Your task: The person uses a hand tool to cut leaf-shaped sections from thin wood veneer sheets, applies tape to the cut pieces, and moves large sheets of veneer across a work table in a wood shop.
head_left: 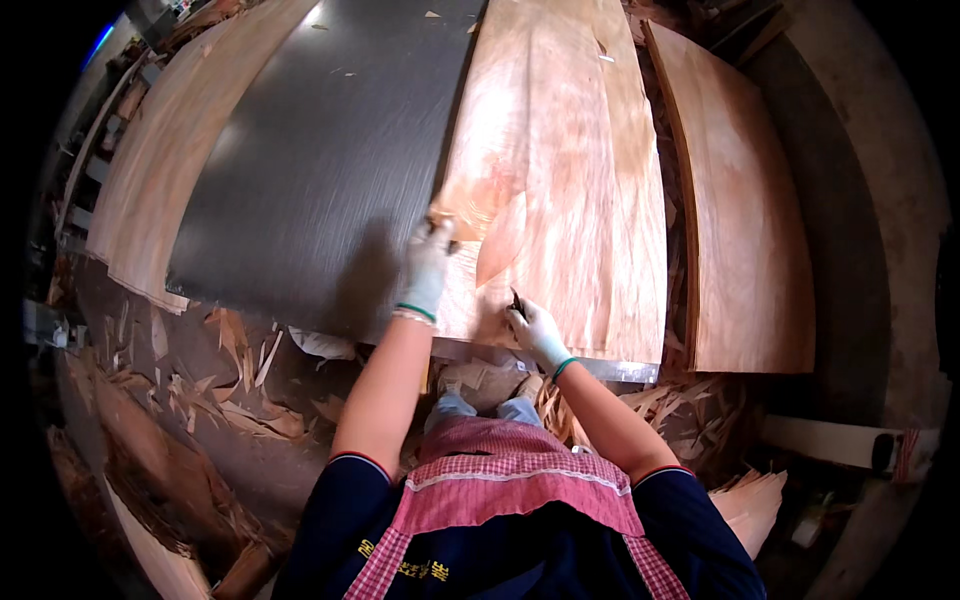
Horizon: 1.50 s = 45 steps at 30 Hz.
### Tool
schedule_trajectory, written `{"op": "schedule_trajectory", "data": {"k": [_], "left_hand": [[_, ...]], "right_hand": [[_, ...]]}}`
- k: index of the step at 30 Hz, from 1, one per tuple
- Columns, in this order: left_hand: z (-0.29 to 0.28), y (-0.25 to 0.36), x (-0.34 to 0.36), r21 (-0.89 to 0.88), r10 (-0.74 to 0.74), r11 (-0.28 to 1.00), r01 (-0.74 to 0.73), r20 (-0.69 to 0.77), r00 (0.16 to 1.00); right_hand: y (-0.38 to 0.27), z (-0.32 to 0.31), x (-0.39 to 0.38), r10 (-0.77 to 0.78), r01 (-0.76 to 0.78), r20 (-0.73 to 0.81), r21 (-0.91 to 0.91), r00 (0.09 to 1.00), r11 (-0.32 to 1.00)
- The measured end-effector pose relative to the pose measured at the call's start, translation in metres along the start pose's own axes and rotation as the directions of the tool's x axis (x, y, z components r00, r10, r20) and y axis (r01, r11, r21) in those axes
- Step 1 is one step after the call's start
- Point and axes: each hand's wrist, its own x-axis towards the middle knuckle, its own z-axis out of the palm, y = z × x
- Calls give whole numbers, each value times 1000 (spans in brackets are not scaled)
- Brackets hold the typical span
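Evidently both hands are at work over the near part of a long wood veneer sheet (pixel 575 190), which lies lengthwise in front of the person, to the right of a broad dark panel (pixel 320 160). The left hand (pixel 428 262), in a white glove with a green cuff, is at the sheet's left edge, where it meets the panel; its fingers are bent beside a brownish patch of wood, though I cannot tell whether they pinch anything. The right hand (pixel 540 332), gloved alike, is low over the veneer near the edge closest to the person, its fingers closed around a small dark tool (pixel 516 301) (too small here to name its kind) that points up and away. Between the hands and slightly beyond them, a pointed, leaf-shaped piece (pixel 502 240) of wood shows on the sheet. A strip of grey metal edge (pixel 635 372) shows beneath the veneer's near end. Further left lie pale wood sheets (pixel 190 150), and on the right, apart from the veneer, stands a reddish-brown stack (pixel 748 220) of board. Torn wood scraps (pixel 265 418) litter the floor (pixel 255 455), while a pink checked apron (pixel 520 490) covers the person's front.
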Motion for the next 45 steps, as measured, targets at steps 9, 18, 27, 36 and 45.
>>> {"op": "schedule_trajectory", "data": {"k": [9, 18, 27, 36, 45], "left_hand": [[-285, 63, -61, 945, 475, -283, -165, 288, 831], [-326, 19, -144, 989, 52, 130, 76, -84, 995], [-271, 37, -147, 973, 213, 228, -46, -4, 977], [-141, 59, -157, 836, 102, 416, -357, 348, 932], [-31, 5, -173, 509, -466, 855, 100, 670, 578]], "right_hand": [[22, -80, -55, -35, 32, -55, -57, 998, 998], [-44, -16, -57, -242, 539, 524, -542, 817, 644], [-33, -32, -73, -76, 591, 754, -444, 652, 674], [9, -36, -131, -192, 245, 544, -26, 817, 969], [-22, -77, -144, 151, -410, 416, 652, 897, 638]]}}
